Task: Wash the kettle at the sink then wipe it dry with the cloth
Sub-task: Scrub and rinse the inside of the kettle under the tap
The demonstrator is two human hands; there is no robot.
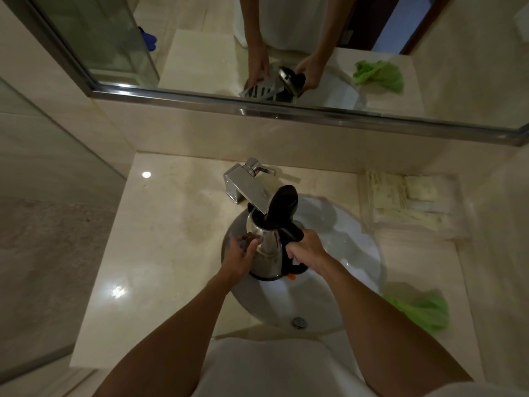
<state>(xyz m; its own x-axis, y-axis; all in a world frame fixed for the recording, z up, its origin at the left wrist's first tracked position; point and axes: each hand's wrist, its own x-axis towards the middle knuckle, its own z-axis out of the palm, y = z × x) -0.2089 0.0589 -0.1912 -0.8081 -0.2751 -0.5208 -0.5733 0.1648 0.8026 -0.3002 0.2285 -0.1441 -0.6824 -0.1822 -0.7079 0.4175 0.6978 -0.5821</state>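
A steel kettle [269,250] with a black handle and raised black lid is held over the white sink [352,253], its open mouth under the chrome tap's spout [246,187]. My right hand [306,247] grips the black handle. My left hand [239,255] rests on the kettle's left side, fingers lying fairly straight against the steel. A green cloth [423,310] lies crumpled on the counter right of the sink.
The marble counter [160,253] spreads to the left of the sink. A clear tray with pale packets [406,196] sits at the back right. A mirror [257,47] hangs above the counter and a glass panel stands at the left.
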